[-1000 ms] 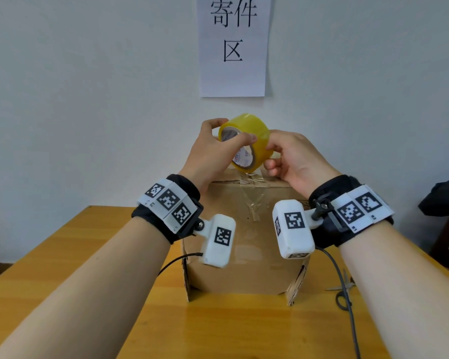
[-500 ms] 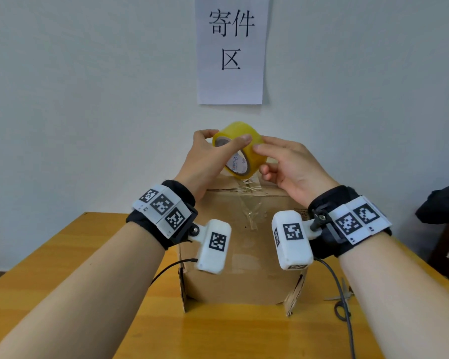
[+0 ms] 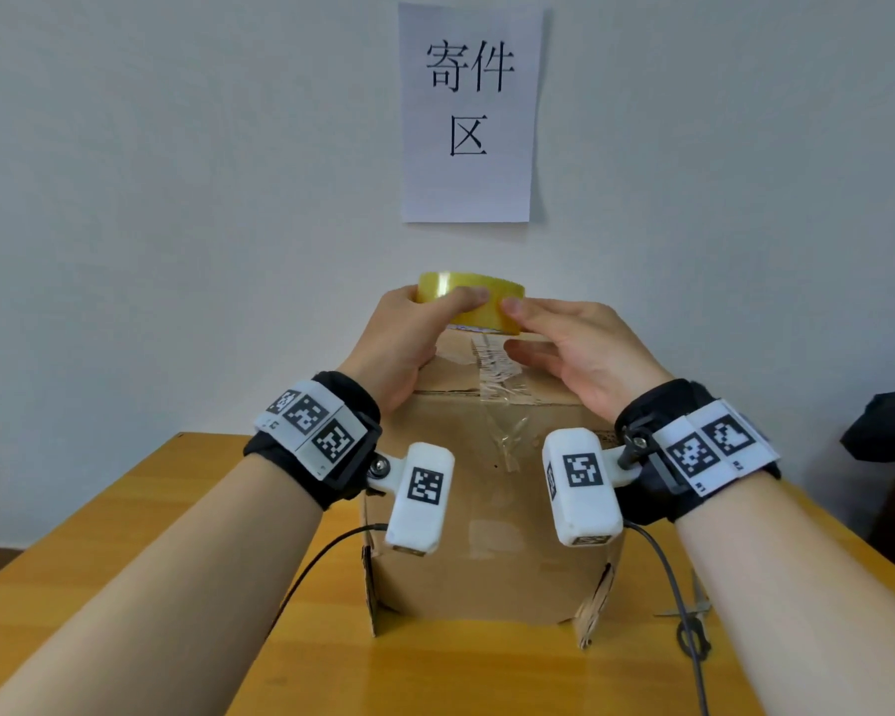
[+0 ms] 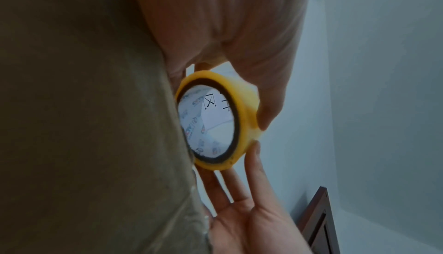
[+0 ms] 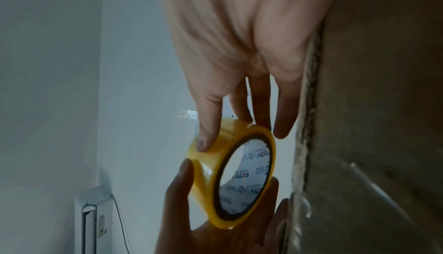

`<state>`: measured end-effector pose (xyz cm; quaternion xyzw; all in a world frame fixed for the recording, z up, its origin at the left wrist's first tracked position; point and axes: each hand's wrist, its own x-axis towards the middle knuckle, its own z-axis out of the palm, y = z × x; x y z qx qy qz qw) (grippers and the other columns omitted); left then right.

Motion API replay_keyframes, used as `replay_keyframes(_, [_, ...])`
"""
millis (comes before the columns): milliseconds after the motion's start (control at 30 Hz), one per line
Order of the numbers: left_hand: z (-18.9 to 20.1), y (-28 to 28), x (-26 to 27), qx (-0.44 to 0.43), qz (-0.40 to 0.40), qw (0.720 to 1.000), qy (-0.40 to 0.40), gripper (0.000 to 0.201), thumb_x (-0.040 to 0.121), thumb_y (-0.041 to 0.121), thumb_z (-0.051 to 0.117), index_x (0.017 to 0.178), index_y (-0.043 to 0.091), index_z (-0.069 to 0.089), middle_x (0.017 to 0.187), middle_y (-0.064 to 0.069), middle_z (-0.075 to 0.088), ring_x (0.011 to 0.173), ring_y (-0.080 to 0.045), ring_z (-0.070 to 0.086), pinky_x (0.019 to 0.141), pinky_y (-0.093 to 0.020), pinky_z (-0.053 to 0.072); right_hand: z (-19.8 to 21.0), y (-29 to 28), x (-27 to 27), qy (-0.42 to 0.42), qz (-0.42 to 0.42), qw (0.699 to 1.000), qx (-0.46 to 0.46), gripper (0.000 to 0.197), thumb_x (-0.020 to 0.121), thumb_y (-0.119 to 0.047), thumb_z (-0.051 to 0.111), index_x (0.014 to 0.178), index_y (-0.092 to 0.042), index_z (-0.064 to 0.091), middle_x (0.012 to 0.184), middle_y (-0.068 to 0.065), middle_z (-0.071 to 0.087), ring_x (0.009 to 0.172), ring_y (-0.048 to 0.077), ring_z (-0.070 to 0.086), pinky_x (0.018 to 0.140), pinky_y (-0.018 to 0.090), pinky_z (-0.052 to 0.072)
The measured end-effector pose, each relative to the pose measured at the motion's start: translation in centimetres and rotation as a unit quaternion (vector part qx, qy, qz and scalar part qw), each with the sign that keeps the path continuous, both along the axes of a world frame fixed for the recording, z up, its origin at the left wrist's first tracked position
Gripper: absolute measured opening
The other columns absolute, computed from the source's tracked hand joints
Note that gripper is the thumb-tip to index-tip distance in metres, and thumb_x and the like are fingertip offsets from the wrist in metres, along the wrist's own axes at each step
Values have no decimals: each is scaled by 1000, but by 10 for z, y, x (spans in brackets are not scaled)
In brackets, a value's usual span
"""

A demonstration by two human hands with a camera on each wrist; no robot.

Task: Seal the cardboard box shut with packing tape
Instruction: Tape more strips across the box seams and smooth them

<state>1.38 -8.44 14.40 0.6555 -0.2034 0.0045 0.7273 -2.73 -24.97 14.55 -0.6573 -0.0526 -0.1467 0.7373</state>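
Observation:
The yellow tape roll (image 3: pixel 479 318) lies flat, just above the far end of the cardboard box (image 3: pixel 487 509) top. My left hand (image 3: pixel 435 302) grips the roll from the left, thumb on its near wall and fingers round the back. My right hand (image 3: pixel 518 328) touches it from the right, with the thumb tip on the outer wall and straight fingers under the roll. In the left wrist view the roll (image 4: pixel 246 110) sits against the box (image 4: pixel 84 125). The right wrist view shows the roll (image 5: pixel 208 178) between both hands. Wrinkled clear tape (image 3: pixel 497 374) runs along the box's top seam.
The box stands on a wooden table (image 3: pixel 125 534) against a white wall with a paper sign (image 3: pixel 468 111). Scissors (image 3: pixel 693 612) lie on the table right of the box. A dark object (image 3: pixel 889 431) sits at the far right edge. Wrist-camera cables trail by the box.
The roll has turned from standing tilted on edge to lying flat. My right fingers, curled a second ago, are now straight against it.

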Motion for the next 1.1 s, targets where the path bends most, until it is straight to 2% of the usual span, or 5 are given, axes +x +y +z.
replay_keyframes(300, [-5,-2,0,22,39,998,-35,40,76,45,81,96,11,76,80,-2,77,66,-10,72,54,-15,50,-1,-5,1,-1,-32,999,43,38,84,-12,76,119,-2,68,108,17,75,104,36,71,94,41,58])
replay_keyframes(533, [-7,0,0,42,32,997,-47,54,77,60,73,99,12,75,87,-4,78,80,-19,76,76,-30,58,-1,-6,-1,-5,1,1000,3,46,77,-17,81,116,3,66,106,17,75,100,30,73,93,35,58])
replay_keyframes(667, [-7,3,-2,81,31,993,-77,51,85,63,63,101,16,74,90,3,78,81,-7,74,69,-18,52,0,-2,-1,3,21,998,-52,39,81,-20,79,113,0,70,106,14,76,99,26,74,89,31,58])
replay_keyframes(867, [-9,3,0,113,17,987,-116,44,93,62,53,108,25,73,108,11,74,99,0,67,88,-26,50,0,0,1,10,16,997,-74,43,71,-27,84,105,-3,72,101,13,77,99,27,73,94,36,57])
replay_keyframes(1100, [-5,1,2,53,15,996,-72,52,97,56,49,106,11,74,105,-5,76,98,-13,71,68,-15,49,-1,-5,3,-6,9,1000,-26,53,65,-30,82,108,-3,69,105,12,76,104,26,72,99,40,55])
